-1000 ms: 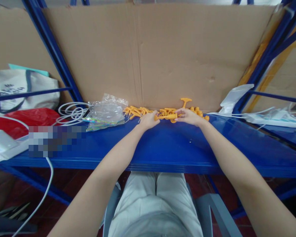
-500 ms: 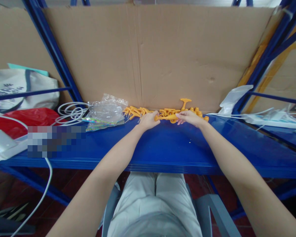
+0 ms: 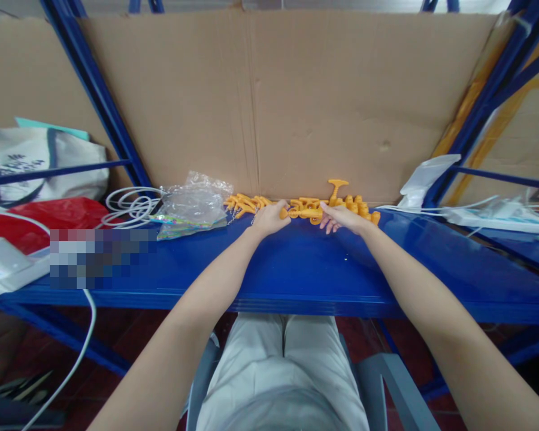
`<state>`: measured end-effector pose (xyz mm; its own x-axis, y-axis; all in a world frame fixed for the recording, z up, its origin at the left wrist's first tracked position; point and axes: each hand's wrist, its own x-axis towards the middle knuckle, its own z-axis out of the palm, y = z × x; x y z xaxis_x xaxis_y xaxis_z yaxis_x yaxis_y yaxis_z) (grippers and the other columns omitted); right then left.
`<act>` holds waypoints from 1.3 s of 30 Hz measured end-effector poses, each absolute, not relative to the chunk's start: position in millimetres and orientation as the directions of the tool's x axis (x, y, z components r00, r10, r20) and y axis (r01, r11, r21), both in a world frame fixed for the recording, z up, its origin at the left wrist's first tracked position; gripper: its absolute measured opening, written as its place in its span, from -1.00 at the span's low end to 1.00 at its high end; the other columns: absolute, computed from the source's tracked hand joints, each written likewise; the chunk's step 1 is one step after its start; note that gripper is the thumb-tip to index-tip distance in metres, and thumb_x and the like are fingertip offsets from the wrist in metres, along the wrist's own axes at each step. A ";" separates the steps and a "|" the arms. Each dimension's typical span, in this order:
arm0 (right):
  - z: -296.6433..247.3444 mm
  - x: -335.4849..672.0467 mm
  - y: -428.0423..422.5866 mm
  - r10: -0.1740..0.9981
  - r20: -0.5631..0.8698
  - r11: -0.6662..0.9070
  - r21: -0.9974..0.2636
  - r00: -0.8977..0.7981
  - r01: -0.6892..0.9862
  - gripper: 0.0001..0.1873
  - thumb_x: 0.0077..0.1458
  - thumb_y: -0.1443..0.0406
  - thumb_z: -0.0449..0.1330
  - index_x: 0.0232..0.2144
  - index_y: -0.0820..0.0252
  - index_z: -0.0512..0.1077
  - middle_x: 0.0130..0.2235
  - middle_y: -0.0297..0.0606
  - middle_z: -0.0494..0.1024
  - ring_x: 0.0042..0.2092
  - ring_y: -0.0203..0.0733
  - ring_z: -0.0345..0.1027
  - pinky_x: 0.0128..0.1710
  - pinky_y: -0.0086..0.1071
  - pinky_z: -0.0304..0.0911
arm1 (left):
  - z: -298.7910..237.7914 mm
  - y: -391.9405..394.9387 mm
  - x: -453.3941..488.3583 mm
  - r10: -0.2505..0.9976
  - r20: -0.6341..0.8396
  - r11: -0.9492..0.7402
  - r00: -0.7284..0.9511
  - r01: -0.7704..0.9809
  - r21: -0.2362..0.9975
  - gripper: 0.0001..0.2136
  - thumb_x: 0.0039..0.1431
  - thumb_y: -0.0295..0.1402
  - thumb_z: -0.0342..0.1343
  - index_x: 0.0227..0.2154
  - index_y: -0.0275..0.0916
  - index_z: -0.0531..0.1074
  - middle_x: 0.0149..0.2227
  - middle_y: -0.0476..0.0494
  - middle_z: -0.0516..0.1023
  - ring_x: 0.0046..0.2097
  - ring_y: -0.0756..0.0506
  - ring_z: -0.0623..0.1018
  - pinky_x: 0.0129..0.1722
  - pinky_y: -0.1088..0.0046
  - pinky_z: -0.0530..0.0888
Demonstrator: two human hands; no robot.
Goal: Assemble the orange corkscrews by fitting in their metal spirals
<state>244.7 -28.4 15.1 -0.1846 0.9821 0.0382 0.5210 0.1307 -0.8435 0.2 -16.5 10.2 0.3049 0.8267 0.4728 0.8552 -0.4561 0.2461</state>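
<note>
Near the back of the blue shelf, both hands are at a yellow-orange plastic part (image 3: pixel 312 213) that spans the gap between them. My left hand (image 3: pixel 270 220) is closed around its left end, where a rounded tip shows beside the thumb. My right hand (image 3: pixel 342 218) pinches the right end with thumb and forefinger, while its lower fingers hang loosely curled. Behind the hands stands a T-shaped orange piece (image 3: pixel 337 189). Several orange pieces with small chains (image 3: pixel 245 203) lie left of my left hand. Short orange cylinders (image 3: pixel 357 205) are grouped beyond my right hand.
Clear plastic bags (image 3: pixel 193 203) and a coiled white cable (image 3: pixel 130 206) lie to the left. A red bag (image 3: pixel 49 218), a canvas bag (image 3: pixel 67 158) and a white power strip (image 3: pixel 498 219) flank the work area. Cardboard (image 3: pixel 296 102) walls the back of the blue shelf (image 3: pixel 296 269).
My right hand has rolled slightly and its lower fingers have opened downward. The orange part between the hands appears turned. My left hand stays nearly in place.
</note>
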 end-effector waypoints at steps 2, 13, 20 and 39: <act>16.8 247.4 -29.7 0.980 0.037 0.133 -0.849 -0.194 0.512 -0.34 0.17 -0.28 0.00 -0.27 0.14 0.49 -0.24 0.00 0.63 -0.31 -0.06 0.55 -0.36 -0.26 0.42 | 10.5 -16.3 -0.2 0.829 0.471 -0.454 0.302 0.855 0.252 -0.63 0.14 -0.30 0.16 0.02 -0.19 0.45 -0.12 -0.21 0.64 -0.06 -0.24 0.60 -0.09 0.31 0.46; 19.9 249.7 -29.5 0.967 0.111 0.207 -0.863 -0.229 0.460 -0.46 0.10 0.30 0.36 0.13 0.16 0.39 0.07 -0.05 0.54 -0.29 -0.26 0.56 -0.31 -0.41 0.48 | 11.2 -15.5 -0.7 0.831 0.468 -0.446 0.302 0.864 0.235 -0.64 0.14 -0.30 0.15 0.02 -0.18 0.44 -0.13 -0.21 0.64 -0.07 -0.25 0.60 -0.10 0.29 0.45; 19.2 249.4 -28.7 0.965 0.134 0.229 -0.851 -0.226 0.472 -0.61 0.13 0.31 0.33 0.03 0.15 0.46 -0.04 -0.12 0.61 -0.27 -0.22 0.56 -0.17 -0.27 0.50 | 9.9 -14.8 -2.0 0.821 0.473 -0.462 0.321 0.860 0.219 -0.62 0.16 -0.25 0.16 0.04 -0.18 0.42 -0.12 -0.21 0.64 -0.06 -0.25 0.60 -0.11 0.30 0.45; 15.5 249.8 -24.7 0.959 0.150 0.243 -0.869 -0.240 0.431 -0.62 0.09 0.32 0.36 -0.02 0.16 0.48 -0.09 -0.17 0.63 -0.32 -0.29 0.54 -0.26 -0.40 0.48 | 12.7 -18.3 -1.4 0.818 0.492 -0.457 0.298 0.856 0.242 -0.62 0.16 -0.10 0.18 -0.04 -0.19 0.44 -0.18 -0.21 0.63 -0.10 -0.25 0.59 -0.17 0.31 0.43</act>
